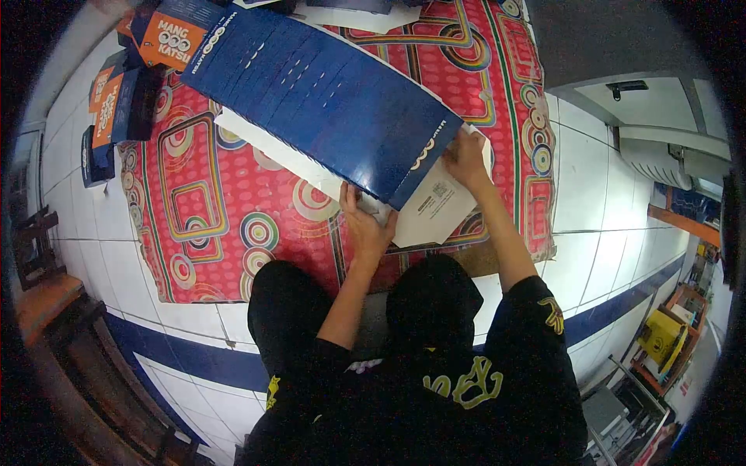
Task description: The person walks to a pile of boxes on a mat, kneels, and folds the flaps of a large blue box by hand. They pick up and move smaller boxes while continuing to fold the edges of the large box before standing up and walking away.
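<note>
A long, fanned stack of dark blue printed cardboard sheets (326, 93) lies across the red patterned mat, from upper left to the centre. My left hand (367, 225) is at its near edge, fingers bent against the lower corner, with the thumb beside it. At the right end, my right hand (468, 159) grips the corner of the blue sheets, its fingers closed. Under that end lies a white sheet with small print (439, 202), and more white card (272, 147) shows along the stack's lower side.
Folded blue and orange boxes (167, 40) stand at the upper left, with more boxes (116, 109) below them. The red mat (194, 264) covers white floor tiles. A wooden bench (85, 349) is at lower left, and a yellow object (660, 338) at far right.
</note>
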The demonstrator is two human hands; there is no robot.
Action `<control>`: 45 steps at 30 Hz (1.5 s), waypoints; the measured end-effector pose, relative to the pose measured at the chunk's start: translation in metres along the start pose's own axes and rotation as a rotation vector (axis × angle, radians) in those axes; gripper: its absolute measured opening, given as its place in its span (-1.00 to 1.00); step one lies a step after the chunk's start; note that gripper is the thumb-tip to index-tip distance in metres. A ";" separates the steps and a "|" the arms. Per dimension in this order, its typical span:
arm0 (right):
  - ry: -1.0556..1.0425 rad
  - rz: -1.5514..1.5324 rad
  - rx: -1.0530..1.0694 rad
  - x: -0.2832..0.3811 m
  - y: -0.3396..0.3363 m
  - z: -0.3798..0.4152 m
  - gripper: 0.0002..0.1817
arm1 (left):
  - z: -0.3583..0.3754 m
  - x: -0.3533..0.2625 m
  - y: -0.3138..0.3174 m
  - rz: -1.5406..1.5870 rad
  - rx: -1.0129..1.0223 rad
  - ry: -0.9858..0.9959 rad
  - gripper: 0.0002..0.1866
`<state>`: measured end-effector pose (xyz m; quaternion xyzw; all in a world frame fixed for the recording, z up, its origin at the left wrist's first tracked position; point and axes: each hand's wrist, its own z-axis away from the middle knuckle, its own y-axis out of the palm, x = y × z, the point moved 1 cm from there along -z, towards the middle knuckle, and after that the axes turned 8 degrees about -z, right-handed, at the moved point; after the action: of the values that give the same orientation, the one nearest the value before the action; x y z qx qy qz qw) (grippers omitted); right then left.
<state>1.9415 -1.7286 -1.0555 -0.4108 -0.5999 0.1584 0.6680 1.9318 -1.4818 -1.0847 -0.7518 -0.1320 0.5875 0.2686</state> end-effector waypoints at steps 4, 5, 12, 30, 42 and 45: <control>0.127 0.074 0.185 -0.011 0.000 -0.006 -0.49 | -0.002 0.003 0.000 -0.024 -0.004 0.036 0.11; 0.128 0.071 0.184 -0.014 -0.001 -0.007 -0.49 | -0.002 0.004 0.001 -0.061 -0.003 0.044 0.10; -0.053 0.172 0.011 -0.005 -0.014 -0.006 -0.42 | 0.000 0.006 0.003 -0.043 -0.015 0.059 0.12; 0.231 -0.182 -0.374 -0.016 -0.025 0.009 -0.80 | -0.002 -0.001 -0.001 -0.128 0.004 0.036 0.15; -0.125 -0.008 -0.057 -0.005 -0.024 -0.005 -0.62 | -0.001 0.002 -0.001 -0.055 0.006 0.031 0.15; -0.172 0.101 0.186 -0.038 -0.013 -0.017 -0.59 | -0.001 0.005 0.002 -0.026 -0.014 0.053 0.16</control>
<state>1.9449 -1.7694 -1.0705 -0.3619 -0.6163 0.2813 0.6404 1.9344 -1.4814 -1.0900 -0.7671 -0.1388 0.5631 0.2743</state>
